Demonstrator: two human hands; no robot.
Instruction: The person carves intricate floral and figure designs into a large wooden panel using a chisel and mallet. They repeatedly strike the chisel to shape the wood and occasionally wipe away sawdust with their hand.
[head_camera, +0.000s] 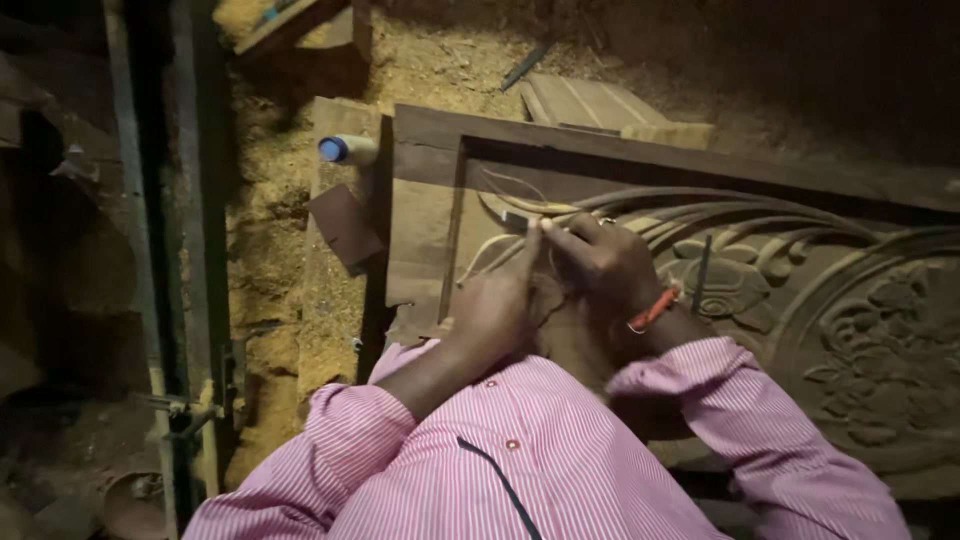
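Observation:
A large dark wooden panel (430, 170) carved with flowers and curving stems lies in front of me. Both my hands rest on its left part, close together. My left hand (497, 300) is curled, fingertips pressed onto pale carved lines. My right hand (600, 262), with an orange band at the wrist, has its fingers closed around what looks like a thin tool; the tool itself is mostly hidden. A slim dark chisel (702, 272) lies on the carved flower just right of my right hand.
Sawdust covers the ground to the left. A white bottle with a blue cap (345, 150) lies on a wooden block beside a brown sanding sheet (342, 222). Wooden boards (590, 102) lie beyond the panel. A dark metal frame (185, 250) stands at left.

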